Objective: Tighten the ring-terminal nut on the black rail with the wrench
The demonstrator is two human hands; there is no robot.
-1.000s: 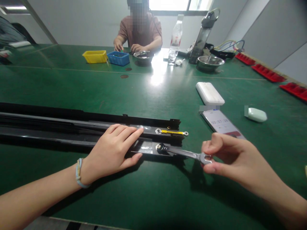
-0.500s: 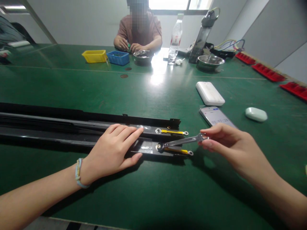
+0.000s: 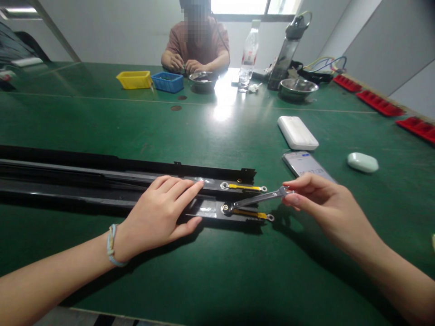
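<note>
Stretched-out fingers of my left hand (image 3: pixel 166 208) lie across two long black metal channels (image 3: pixel 84 199), with the thumb along the nearer one's front edge. Between thumb and fingers, my right hand (image 3: pixel 326 203) pinches the open end of a silver combination wrench (image 3: pixel 258 198). The wrench's ring end sits around a fastener (image 3: pixel 225 208) on the nearer channel. A yellow-sleeved wire (image 3: pixel 256 214) with a ring terminal runs partly under the wrench and sticks out past the channel end. Another yellow-sleeved wire (image 3: pixel 243 186) lies on the farther channel, with ring terminals at both ends.
A phone (image 3: pixel 306 165), a white power bank (image 3: pixel 298 132) and a pale case (image 3: pixel 362 162) lie beyond my right hand. Across the green table (image 3: pixel 136 122), a person (image 3: pixel 199 45) sits behind a yellow bin (image 3: pixel 133 80), a blue bin (image 3: pixel 167 83), metal bowls and bottles.
My right hand has shifted slightly away from me, swinging the wrench's open end a little the same way. The ring end stays on the fastener, and my left hand has not moved.
</note>
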